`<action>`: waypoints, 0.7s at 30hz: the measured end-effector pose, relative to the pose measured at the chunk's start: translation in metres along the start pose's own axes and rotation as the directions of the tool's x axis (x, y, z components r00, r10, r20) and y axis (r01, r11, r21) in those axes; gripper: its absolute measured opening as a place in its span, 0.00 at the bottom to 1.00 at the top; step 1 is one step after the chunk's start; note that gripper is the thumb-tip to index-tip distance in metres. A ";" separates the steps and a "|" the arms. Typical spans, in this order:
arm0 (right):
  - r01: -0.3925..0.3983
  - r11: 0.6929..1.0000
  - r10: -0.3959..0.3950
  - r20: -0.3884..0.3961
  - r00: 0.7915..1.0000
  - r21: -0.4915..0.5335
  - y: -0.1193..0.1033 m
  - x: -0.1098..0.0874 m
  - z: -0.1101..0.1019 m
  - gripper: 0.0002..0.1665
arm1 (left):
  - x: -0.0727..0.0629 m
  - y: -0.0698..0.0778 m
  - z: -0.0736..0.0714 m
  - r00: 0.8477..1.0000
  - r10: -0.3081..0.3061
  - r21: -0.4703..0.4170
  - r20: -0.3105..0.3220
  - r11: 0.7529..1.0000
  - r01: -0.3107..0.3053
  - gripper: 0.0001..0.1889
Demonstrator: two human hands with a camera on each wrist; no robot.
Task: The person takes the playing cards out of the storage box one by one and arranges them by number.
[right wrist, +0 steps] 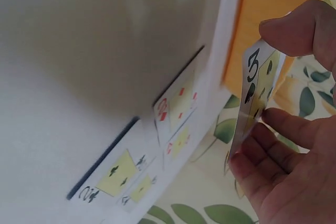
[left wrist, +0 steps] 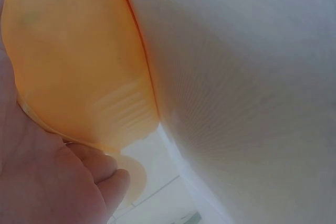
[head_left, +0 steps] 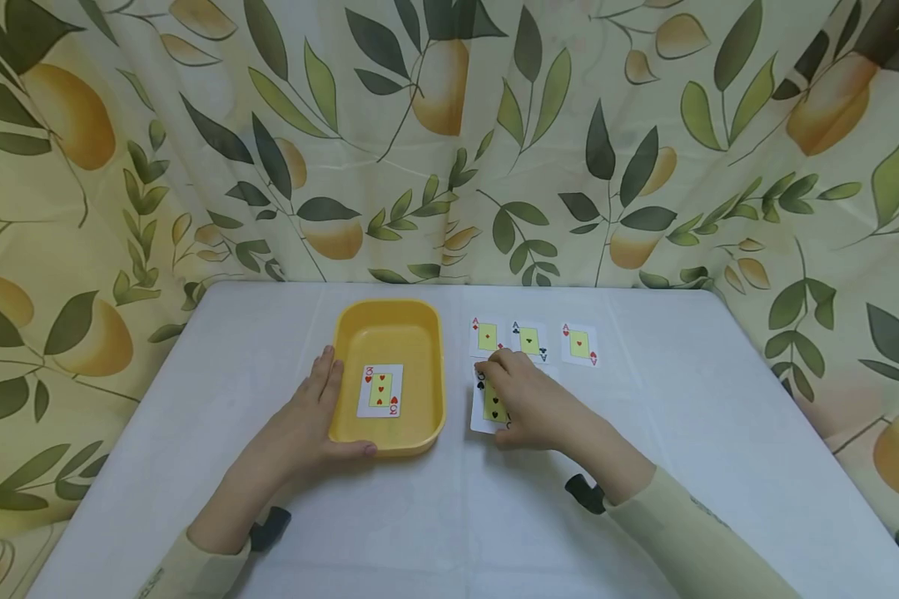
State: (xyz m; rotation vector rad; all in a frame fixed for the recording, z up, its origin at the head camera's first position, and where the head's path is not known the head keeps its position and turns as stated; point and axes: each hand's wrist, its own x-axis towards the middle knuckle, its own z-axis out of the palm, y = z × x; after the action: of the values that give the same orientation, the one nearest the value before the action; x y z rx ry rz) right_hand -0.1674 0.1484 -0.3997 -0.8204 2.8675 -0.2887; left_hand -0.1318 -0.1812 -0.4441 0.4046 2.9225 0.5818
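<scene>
My left hand (head_left: 303, 424) rests along the left side of a yellow tray (head_left: 389, 314), fingers fairly straight and thumb at its near edge. A three of hearts (head_left: 379, 391) lies face up inside the tray. To the right, my right hand (head_left: 532, 399) pinches a three of spades (right wrist: 257, 80) between thumb and fingers. In the right wrist view that card is tilted, raised off the table. Below it lie a red diamond card (right wrist: 176, 103) and a clubs card (right wrist: 107, 174), both mostly hidden by the hand in the head view.
Behind the right hand is a row of aces: a red diamond ace (head_left: 487, 336), a black ace (head_left: 529, 339) and a red heart ace (head_left: 580, 343). White cloth (head_left: 644, 416) covers the table. A fruit-patterned curtain (head_left: 449, 166) hangs at the back and sides.
</scene>
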 end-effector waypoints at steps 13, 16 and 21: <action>-0.018 0.999 0.017 0.034 0.999 0.030 0.006 -0.008 0.009 0.56 | 0.002 -0.001 0.000 1.000 -0.011 0.013 0.004 1.000 0.011 0.76; -0.006 0.999 0.005 0.041 0.999 0.034 0.007 -0.010 0.013 0.56 | 0.003 -0.001 0.000 1.000 -0.011 0.004 0.008 1.000 0.011 0.76; 0.005 1.000 -0.006 0.054 0.999 0.026 0.008 -0.014 0.020 0.54 | 0.003 -0.001 0.001 1.000 -0.020 -0.005 0.017 1.000 0.020 0.76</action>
State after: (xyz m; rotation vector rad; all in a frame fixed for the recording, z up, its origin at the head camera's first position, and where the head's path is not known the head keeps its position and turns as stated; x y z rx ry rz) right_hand -0.1559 0.1598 -0.4194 -0.8191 2.8062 -0.2983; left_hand -0.1345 -0.1815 -0.4454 0.3779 2.9055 0.5798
